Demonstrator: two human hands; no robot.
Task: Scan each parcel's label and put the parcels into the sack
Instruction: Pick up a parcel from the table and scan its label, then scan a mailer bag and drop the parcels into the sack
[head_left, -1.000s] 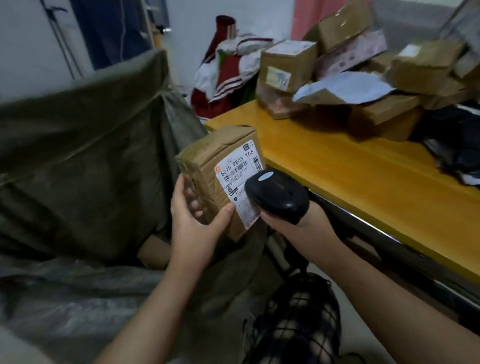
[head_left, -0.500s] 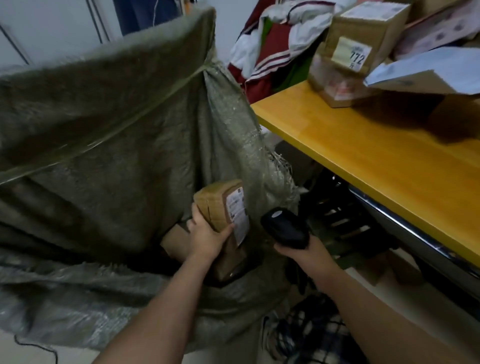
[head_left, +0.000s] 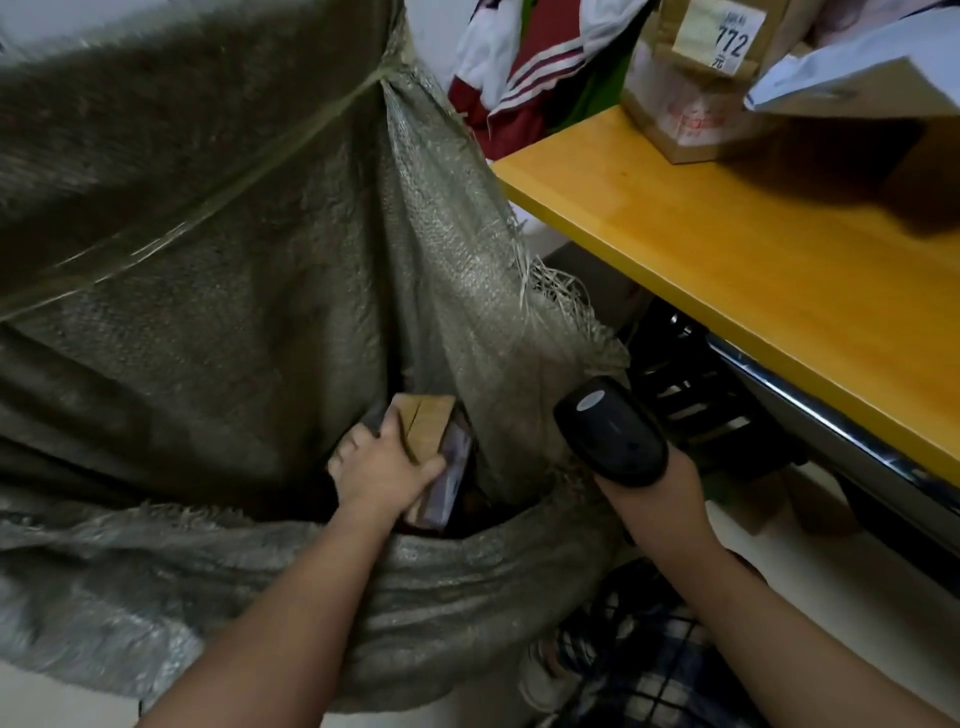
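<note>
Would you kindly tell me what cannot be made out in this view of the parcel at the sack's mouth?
Head view:
Brown cardboard parcel: label blurred, partly behind the left hand gripping it.
Green woven sack: inside dark, hidden by its folds.
Right hand: fingers hidden under the black handheld scanner it holds.
Stacked boxes on the yellow table: cut by the top edge.

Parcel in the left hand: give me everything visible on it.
The parcel is a small brown cardboard box with a seam along its upper face. Its right side looks glossy and blurred, so no label text is readable. It sits tilted in the mouth of the green woven sack, lower end in the dark opening. The left hand grips it, thumb across the near edge, fingers round the far side.
</note>
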